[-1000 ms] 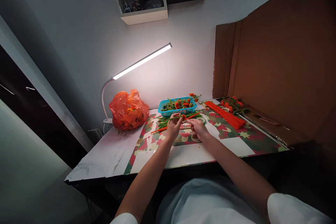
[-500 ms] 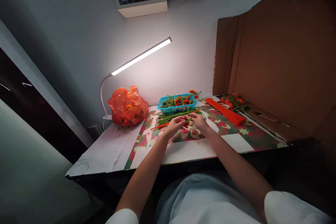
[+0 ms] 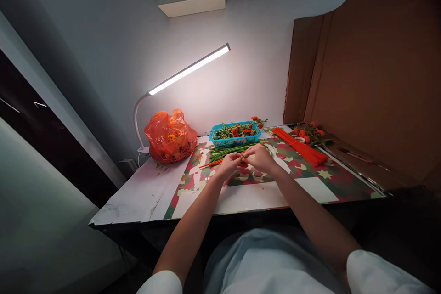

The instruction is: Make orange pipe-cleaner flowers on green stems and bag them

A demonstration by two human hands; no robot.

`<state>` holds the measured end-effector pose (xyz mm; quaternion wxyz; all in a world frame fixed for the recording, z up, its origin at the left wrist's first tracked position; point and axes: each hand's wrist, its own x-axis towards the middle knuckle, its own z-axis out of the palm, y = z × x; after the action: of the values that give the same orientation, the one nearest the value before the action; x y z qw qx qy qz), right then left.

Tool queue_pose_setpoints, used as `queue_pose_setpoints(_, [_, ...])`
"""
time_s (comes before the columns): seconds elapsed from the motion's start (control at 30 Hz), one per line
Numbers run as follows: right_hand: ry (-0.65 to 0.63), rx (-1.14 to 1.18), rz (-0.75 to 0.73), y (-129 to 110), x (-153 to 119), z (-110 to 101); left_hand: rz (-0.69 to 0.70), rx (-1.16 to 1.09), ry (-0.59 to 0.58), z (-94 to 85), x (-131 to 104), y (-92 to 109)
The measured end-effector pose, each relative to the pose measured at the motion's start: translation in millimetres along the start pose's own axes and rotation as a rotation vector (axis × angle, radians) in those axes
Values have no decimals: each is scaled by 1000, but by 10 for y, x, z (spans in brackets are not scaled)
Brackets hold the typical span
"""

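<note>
Cardboard walled the right side of the desk (image 3: 144, 195), lit by a lamp (image 3: 188, 70). On it sat an orange bag (image 3: 169, 136), a blue basket (image 3: 234, 133) and green stems (image 3: 225, 150). Left hand (image 3: 229, 165) and right hand (image 3: 262, 158) pinched a small orange piece (image 3: 243, 161) between them above the patterned mat (image 3: 310, 179).

From my feed all I get of the person is a white short-sleeved top, sleeve ends cut off at the bottom corners of the frame, and something pale bluish-grey over the lap, smooth fabric, no print that I can make out. Both forearms are bare, and the left hand (image 3: 230, 165) and right hand (image 3: 262, 159) are gloveless. Too small to check for rings.
</note>
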<state>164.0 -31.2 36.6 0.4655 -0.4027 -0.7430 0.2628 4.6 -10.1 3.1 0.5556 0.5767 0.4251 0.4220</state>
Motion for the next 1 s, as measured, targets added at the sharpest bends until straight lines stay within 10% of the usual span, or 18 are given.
queue_pose_setpoints(0.23, [256,-103,-141,49,-195,113,81,-102,136,-29,65,-8])
queue_pose_setpoints(1.0, [401,-110,-132,199,-136,211,278,-188,71,132,26,15])
